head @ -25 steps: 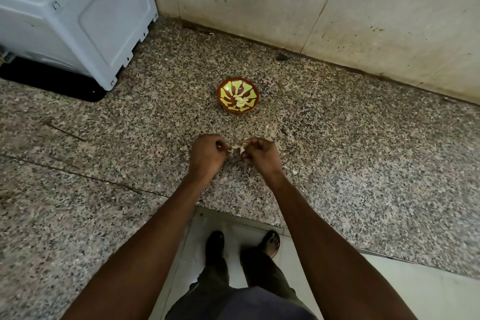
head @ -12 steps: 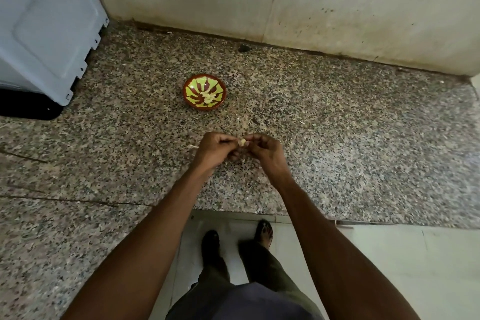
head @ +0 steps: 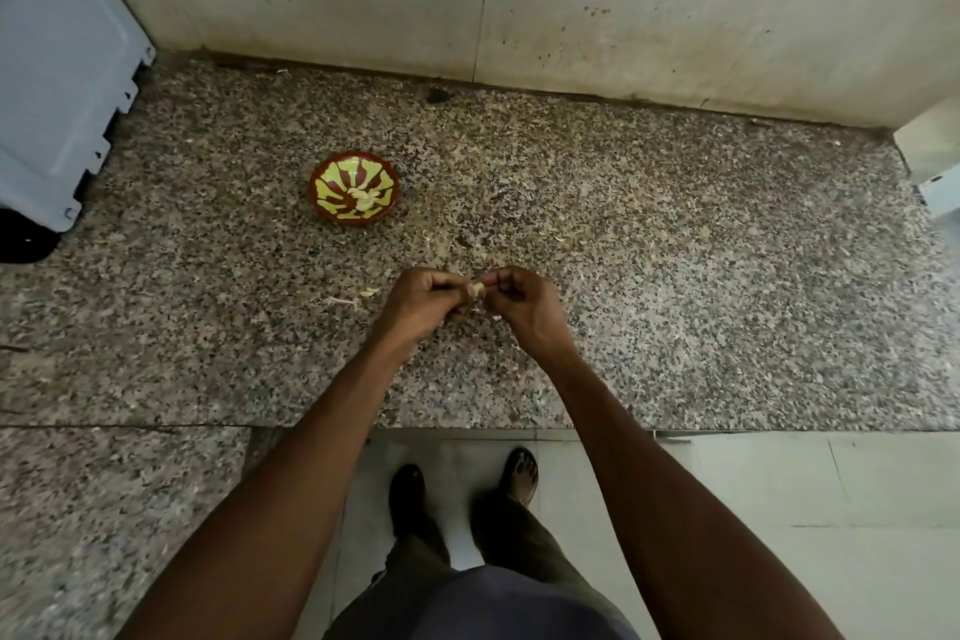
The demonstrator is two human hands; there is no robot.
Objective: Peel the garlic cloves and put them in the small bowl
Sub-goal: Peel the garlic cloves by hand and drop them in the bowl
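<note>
A small red and yellow-green patterned bowl (head: pixel 355 187) sits on the speckled granite counter (head: pixel 675 276), with a few pale peeled cloves in its middle. Nearer to me, my left hand (head: pixel 423 299) and my right hand (head: pixel 522 304) meet above the counter, fingers curled. Between their fingertips they pinch one pale garlic clove (head: pixel 476 290). Bits of papery garlic skin (head: pixel 358 296) lie on the counter just left of my left hand and under my hands.
A white appliance (head: pixel 57 83) stands at the back left, a white box (head: pixel 935 161) at the far right edge. The tiled wall (head: pixel 519 0) closes the back. The counter's front edge runs below my forearms, with floor and my feet beneath.
The camera view has swung right and down, so the bowl sits further left. Both hands keep working the clove between their fingertips; more skin scraps lie left of my left hand.
</note>
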